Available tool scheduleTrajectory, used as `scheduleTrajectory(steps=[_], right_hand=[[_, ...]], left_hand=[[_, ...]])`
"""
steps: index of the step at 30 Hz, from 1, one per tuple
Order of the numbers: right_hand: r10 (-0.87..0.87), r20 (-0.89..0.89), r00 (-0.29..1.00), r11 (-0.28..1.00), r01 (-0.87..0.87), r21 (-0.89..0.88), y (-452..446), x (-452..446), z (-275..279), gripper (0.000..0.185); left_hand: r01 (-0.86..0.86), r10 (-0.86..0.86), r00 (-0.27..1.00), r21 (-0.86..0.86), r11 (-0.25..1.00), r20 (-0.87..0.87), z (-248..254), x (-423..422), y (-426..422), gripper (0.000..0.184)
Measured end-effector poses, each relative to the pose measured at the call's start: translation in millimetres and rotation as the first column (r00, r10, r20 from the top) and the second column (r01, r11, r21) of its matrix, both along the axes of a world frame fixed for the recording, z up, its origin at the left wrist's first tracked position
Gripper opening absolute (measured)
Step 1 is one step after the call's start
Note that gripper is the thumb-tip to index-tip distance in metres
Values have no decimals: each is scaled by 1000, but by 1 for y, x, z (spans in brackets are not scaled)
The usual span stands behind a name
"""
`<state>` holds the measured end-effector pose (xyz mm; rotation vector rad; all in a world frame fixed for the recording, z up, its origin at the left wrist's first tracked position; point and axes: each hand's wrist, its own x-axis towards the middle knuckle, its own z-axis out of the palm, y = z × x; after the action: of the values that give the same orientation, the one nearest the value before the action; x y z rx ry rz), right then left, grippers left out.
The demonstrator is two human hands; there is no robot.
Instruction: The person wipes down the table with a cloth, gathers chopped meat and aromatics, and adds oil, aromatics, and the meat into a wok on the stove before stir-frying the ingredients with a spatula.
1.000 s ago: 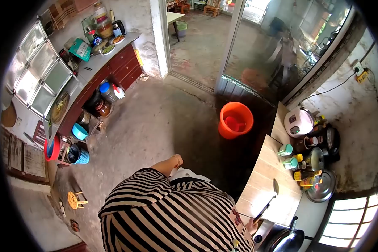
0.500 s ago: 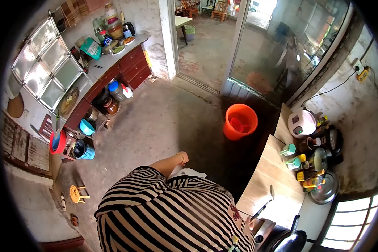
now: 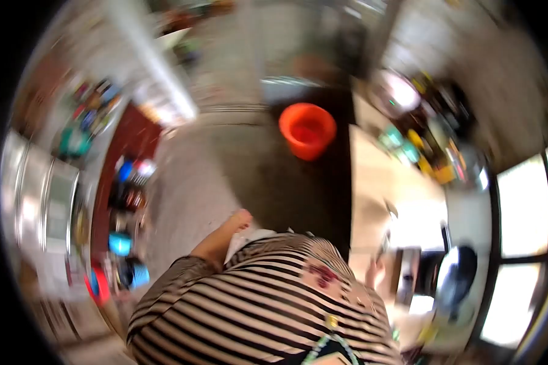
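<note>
The view is smeared by motion. My left hand (image 3: 242, 219) is out in front of my body above the floor, its fingers looking curled in, with nothing visible in them. Below that forearm, a white thing (image 3: 252, 238) shows at my waist; its kind is unclear. On the right, my right hand (image 3: 376, 272) is closed around the handle of a spatula (image 3: 388, 234), whose blade points away over the light wooden counter (image 3: 371, 182). Beyond that hand, a dark wok (image 3: 456, 274) sits near the window.
An orange bucket (image 3: 307, 131) with something red inside stands on the floor ahead. A rice cooker (image 3: 396, 92) and several bottles (image 3: 435, 161) line the right counter. Along the left wall are a red-brown cabinet (image 3: 128, 143), a blue basin (image 3: 120, 243) and a blue basket (image 3: 139, 274).
My view has turned right and down, so the bucket and counter appear further left and the wok shows more fully. The spatula stays in my right hand.
</note>
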<state>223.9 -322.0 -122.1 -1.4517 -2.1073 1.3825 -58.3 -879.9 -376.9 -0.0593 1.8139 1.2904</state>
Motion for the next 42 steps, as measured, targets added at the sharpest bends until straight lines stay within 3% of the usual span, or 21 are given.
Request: scheduleTrajectory(steps=[1, 2, 3, 4, 5, 7, 9, 11, 12, 15, 18, 19, 21, 23, 28, 31, 32, 35, 38, 39, 42], right_hand=[[-62, -69, 996, 996, 57, -70, 4, 1, -9, 27], [-96, -77, 992, 990, 87, -110, 18, 14, -55, 29], [-144, 38, 989, 989, 146, -33, 14, 11, -43, 32], [-201, -12, 980, 964, 200, 177, 11, 10, -57, 34], [-228, 97, 969, 973, 222, 66, 9, 8, -58, 37], [-238, 143, 961, 968, 222, 118, 0, 8, -52, 39], [-249, 138, 959, 961, 227, 159, -11, 12, -49, 40], [-255, 152, 955, 952, 220, 213, -12, 16, -46, 39], [-255, 158, 954, 951, 218, 219, -10, 19, -48, 39], [-238, 170, 956, 954, 197, 225, -8, 31, -56, 37], [-207, 194, 959, 965, 168, 199, 2, 41, -60, 35], [-191, 223, 956, 973, 154, 174, 6, 45, -63, 34], [-155, 267, 951, 978, 110, 175, 10, 54, -73, 32], [-115, 299, 947, 972, 45, 230, 13, 64, -90, 30], [-129, 335, 933, 963, 38, 266, 13, 70, -100, 30], [-124, 349, 929, 951, 10, 310, 14, 69, -101, 33], [-123, 353, 927, 946, 2, 324, 14, 70, -102, 34], [-165, 342, 925, 935, 37, 352, 13, 72, -100, 39], [-201, 307, 930, 921, 73, 383, 13, 70, -90, 42], [-202, 288, 936, 914, 75, 398, 13, 70, -89, 43], [-155, 192, 969, 923, 72, 378, 7, 68, -76, 31]], left_hand=[[-249, 227, 936, 53, 967, 269, 27, -4, 17, 14], [-142, 164, 977, -161, 977, 136, 152, 3, 83, 17], [-175, 212, 965, -221, 959, 156, 150, 3, 86, 18], [-91, 134, 977, -243, 966, 165, 132, -9, 78, 18], [43, -2, 986, -239, 970, 169, 100, -21, 61, 18], [388, -371, 922, -261, 884, 114, 30, -49, 17, 18], [656, -728, 685, -412, 632, -28, 16, -60, 0, 18], [679, -945, 298, -666, 309, -134, 28, -57, 3, 19], [610, -987, 79, -777, 156, -136, 35, -55, 8, 19], [699, -954, -58, -694, 172, -295, 65, -57, 20, 21], [660, -968, -105, -744, 105, -229, 76, -66, 38, 18], [717, -931, 282, -594, 366, -233, 74, -67, 47, 15], [469, -497, 867, -304, 829, -18, 60, -67, 62, 7], [176, -137, 971, -201, 964, 194, 62, -70, 80, 4], [37, 24, 937, -168, 985, 348, 114, -68, 124, 9], [274, -254, 962, -368, 889, 101, 197, -32, 163, 15], [353, -411, 911, -478, 804, -19, 227, -18, 179, 20], [615, -835, 517, -595, 517, -191, 89, -65, 93, 23], [644, -925, 228, -665, 378, -304, 25, -88, 56, 28], [654, -910, 344, -637, 408, -230, 24, -89, 58, 28], [647, -953, -6, -728, 228, -304, 37, -83, 76, 28]])
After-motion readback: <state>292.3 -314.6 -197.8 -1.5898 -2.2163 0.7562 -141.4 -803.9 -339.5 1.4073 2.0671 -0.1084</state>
